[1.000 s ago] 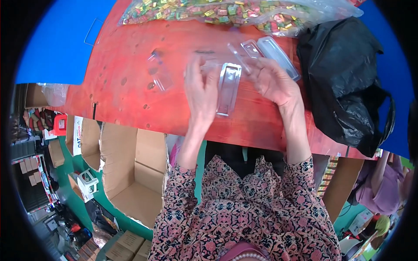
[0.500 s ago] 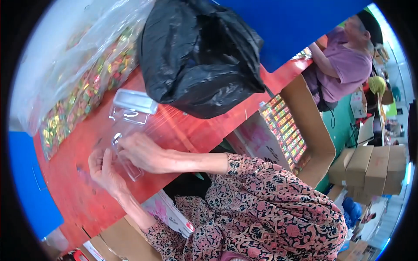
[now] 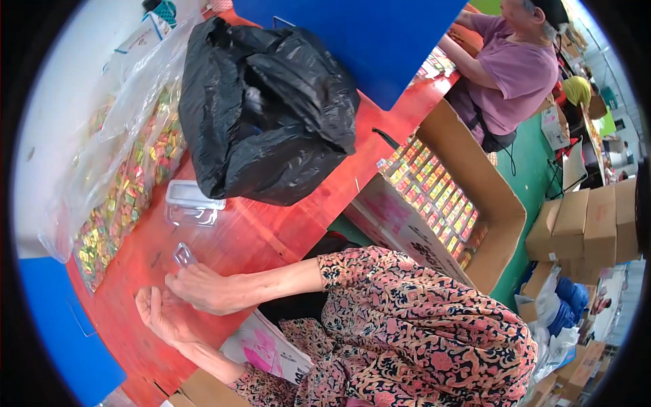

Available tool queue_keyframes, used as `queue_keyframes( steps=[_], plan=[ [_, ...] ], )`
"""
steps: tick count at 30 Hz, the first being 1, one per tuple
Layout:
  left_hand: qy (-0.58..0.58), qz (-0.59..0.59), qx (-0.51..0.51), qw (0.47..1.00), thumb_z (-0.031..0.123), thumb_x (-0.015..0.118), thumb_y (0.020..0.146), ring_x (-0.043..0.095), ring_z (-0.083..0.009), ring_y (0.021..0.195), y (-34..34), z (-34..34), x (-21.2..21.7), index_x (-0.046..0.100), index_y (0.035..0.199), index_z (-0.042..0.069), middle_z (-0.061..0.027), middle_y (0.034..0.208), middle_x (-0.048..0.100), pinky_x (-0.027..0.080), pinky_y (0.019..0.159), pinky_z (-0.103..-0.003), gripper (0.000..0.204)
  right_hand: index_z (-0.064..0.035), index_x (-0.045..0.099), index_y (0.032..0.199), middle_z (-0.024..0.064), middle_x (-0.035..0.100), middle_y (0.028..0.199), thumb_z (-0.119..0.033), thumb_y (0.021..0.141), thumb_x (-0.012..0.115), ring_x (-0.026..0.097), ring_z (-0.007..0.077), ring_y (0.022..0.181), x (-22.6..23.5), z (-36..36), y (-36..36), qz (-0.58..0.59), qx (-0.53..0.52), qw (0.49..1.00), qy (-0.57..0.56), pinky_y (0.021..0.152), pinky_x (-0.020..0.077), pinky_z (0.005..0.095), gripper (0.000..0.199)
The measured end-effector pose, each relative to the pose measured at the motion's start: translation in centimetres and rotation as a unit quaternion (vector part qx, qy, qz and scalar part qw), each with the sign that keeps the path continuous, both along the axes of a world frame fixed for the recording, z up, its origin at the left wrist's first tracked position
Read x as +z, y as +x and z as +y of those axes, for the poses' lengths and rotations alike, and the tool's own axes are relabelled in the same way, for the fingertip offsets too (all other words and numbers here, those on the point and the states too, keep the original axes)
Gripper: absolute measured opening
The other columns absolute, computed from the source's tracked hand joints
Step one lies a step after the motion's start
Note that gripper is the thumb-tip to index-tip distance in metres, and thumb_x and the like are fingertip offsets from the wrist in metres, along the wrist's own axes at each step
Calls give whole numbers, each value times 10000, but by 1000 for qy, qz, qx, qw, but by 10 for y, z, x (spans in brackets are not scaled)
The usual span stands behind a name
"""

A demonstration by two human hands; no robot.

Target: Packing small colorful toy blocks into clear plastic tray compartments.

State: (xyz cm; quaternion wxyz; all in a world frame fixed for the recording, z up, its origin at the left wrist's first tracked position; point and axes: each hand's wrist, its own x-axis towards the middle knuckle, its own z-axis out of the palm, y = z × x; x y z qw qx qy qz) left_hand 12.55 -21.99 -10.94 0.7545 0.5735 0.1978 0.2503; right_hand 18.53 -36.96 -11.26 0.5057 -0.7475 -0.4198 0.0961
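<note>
My right hand [image 3: 203, 288] is closed on a small clear plastic case [image 3: 183, 254], whose far end sticks out past the knuckles. Beside it, my left hand [image 3: 166, 317] is palm up with curled fingers, thumb close to the fingertips; whatever lies between them is too small to make out. Both hands are just above the red tabletop [image 3: 264, 237]. Farther off on the table lie clear plastic trays [image 3: 193, 197], stacked together. Left of these, a large clear bag [image 3: 129, 183] holds many small shiny gold, green and red pieces.
A black plastic bag [image 3: 271, 115] bulges over the table's far side, against a blue panel [image 3: 359, 41]. Another blue panel [image 3: 61, 325] is at left. Right of the table, an open carton [image 3: 434, 197] holds rows of colourful packs. A co-worker in purple [image 3: 508, 81] sits beyond; brown cartons [image 3: 590, 220] are stacked at right.
The view has shifted, so the bags and trays appear farther left. My right hand has drawn nearer my body with the plastic case, and less of the case shows now.
</note>
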Motion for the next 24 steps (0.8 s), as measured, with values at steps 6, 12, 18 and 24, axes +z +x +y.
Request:
queue_keyframes(
  steps=[6,12,18,24],
  plan=[
    [215,61,96,970,144,560,899,576,-160,841,-19,15,4,566,1087,28,-60,956,604,482,700,-268,221,62,475,928,263,569,859,84,660,594,570,443,827,2,-6,-2,-8,-29,999,27,691,455,497,294],
    [697,241,151,659,405,514,912,421,-410,1187,-50,57,-33,503,1249,-28,-277,1286,443,321,1022,-486,549,75,453,957,261,511,933,20,700,532,514,440,915,-29,-6,23,91,-55,994,40,769,419,545,275],
    [641,295,86,703,326,512,928,409,-409,1195,-63,80,-74,498,1242,-44,-289,1308,406,339,1010,-468,486,97,487,1019,266,566,907,-20,705,564,590,401,839,-30,24,20,-23,0,999,-29,721,476,485,343],
    [630,275,125,716,149,616,849,445,-381,1181,-47,64,-86,446,1257,-59,-250,1272,468,333,1021,-424,489,6,620,748,218,597,709,-72,726,572,606,368,653,-28,36,56,-50,-2,987,-156,555,478,438,94]
  ],
)
